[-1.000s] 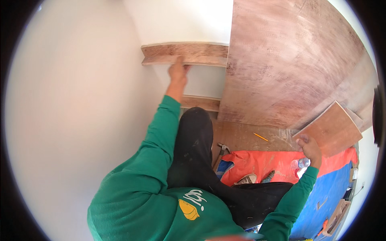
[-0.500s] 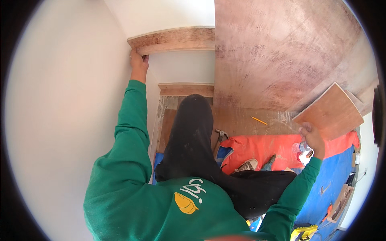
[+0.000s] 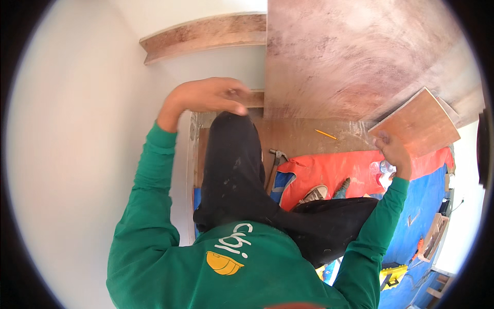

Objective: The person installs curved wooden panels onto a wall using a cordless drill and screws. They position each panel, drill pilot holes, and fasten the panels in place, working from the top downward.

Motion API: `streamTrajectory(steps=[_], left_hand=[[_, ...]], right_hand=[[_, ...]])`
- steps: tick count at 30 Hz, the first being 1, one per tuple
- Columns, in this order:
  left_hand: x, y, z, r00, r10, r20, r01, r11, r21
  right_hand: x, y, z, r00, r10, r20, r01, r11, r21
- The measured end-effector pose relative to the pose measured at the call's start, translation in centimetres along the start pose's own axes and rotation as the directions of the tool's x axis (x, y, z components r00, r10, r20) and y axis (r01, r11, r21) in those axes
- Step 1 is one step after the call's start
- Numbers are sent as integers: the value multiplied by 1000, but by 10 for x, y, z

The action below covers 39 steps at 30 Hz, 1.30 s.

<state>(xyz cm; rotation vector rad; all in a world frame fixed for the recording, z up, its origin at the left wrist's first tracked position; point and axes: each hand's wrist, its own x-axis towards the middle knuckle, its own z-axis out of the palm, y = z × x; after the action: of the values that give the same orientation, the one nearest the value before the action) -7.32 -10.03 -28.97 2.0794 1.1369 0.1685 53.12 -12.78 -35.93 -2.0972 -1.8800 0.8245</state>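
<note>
My left hand hangs in the air above my raised black-clad knee, slightly blurred, fingers apart and nothing in them. Beyond it a plywood strip runs between the white wall and a large plywood sheet, apart from the hand. A lower wooden strip is partly hidden behind my fingers. At right, my right hand is closed at the lower left edge of a small square plywood board, which leans against the large plywood sheet. The fingertips are partly hidden.
A yellow pencil lies on the wooden surface, with a claw hammer nearer me. Red sheeting covers part of the blue floor cover. A clear plastic bottle is beside my right wrist. A yellow-black toolbox stands lower right.
My left hand has let go of the upper plywood strip's left end and come back toward my knee. The right hand stays at the small board. The whole view has shifted a little.
</note>
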Motion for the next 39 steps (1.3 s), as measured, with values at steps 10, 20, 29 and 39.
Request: streamTrajectory(steps=[10,20,29,39], left_hand=[[120,118,188,871,489,52,-445,740,505],[100,92,328,637,283,717,-663,676,323],[108,84,303,739,463,489,-660,643,388],[113,72,302,592,603,534,-790,566,236]], right_hand=[[0,-71,16,997,-74,13,75,991,-114],[-2,-60,9,993,-74,87,91,973,-214],[-13,-37,-19,993,-111,-45,108,991,-74],[-208,177,102,536,661,-526,-104,670,735]])
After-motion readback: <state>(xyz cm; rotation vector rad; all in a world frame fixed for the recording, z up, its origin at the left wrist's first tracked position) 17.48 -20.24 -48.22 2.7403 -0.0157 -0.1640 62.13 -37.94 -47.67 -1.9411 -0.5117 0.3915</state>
